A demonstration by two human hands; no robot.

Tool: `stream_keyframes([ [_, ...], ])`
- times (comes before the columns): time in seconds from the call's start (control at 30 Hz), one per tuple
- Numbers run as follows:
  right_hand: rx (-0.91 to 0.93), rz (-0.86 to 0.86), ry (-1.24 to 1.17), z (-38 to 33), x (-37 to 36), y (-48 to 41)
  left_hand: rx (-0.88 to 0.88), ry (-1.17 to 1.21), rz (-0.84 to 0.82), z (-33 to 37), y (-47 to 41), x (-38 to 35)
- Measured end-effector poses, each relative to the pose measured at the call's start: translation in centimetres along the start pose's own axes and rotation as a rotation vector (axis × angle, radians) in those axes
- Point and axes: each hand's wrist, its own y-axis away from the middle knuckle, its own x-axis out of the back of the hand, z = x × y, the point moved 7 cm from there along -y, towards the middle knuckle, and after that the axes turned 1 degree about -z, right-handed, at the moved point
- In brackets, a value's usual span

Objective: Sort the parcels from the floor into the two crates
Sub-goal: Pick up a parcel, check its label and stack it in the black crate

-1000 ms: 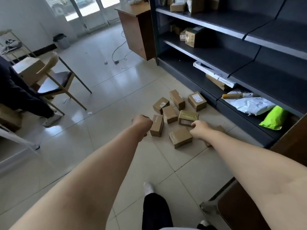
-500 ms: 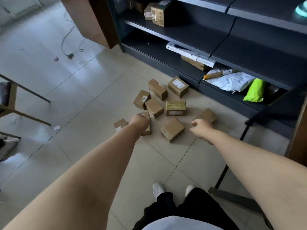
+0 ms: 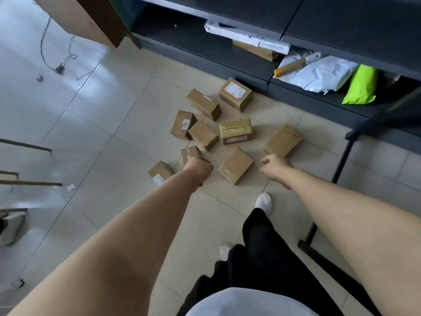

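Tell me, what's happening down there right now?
Left hand and right hand both fisted, empty, over the parcels. Nine cardboard boxes on the floor. No crates in view.

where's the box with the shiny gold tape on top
In the head view, the gold-taped box sits on the floor tiles mid-pile, just right of a plain brown box and below the white-labelled box by the dark shelf base.

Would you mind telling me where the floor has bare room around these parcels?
Bare tile lies left of the parcel cluster, toward the cable, and between the left hand and the shoes. It is crowded among the middle parcels, which nearly touch.
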Motion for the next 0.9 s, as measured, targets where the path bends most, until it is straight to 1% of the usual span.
stream_keyframes([
  [0.17, -0.085, -0.079, -0.052, 0.9, -0.5, -8.0, 0.034, -0.070, -0.061, 1.9, -7.4, -3.7],
  [0.3, -0.135, -0.116, -0.093, 3.1, -2.3, -15.0, 0.100, -0.070, -0.118, 0.8, -13.4, -8.3],
  [0.37, -0.161, -0.116, -0.120, 4.7, -3.6, -18.3, 0.099, -0.147, -0.170, 0.0, -16.5, -10.7],
  [0.43, -0.187, -0.118, -0.137, 6.5, -5.5, -21.4, 0.089, -0.239, -0.231, -1.0, -19.7, -13.3],
  [0.7, -0.352, -0.173, -0.222, 14.2, -16.9, -31.6, 0.027, -0.542, -0.238, -6.3, -32.3, -19.7],
  [0.8, -0.374, -0.170, -0.249, 15.8, -20.6, -35.7, -0.011, -0.645, -0.243, -7.6, -36.8, -21.7],
  [0.9, -0.373, -0.145, -0.289, 16.7, -23.5, -40.0, -0.092, -0.727, -0.267, -8.6, -41.8, -24.1],
])
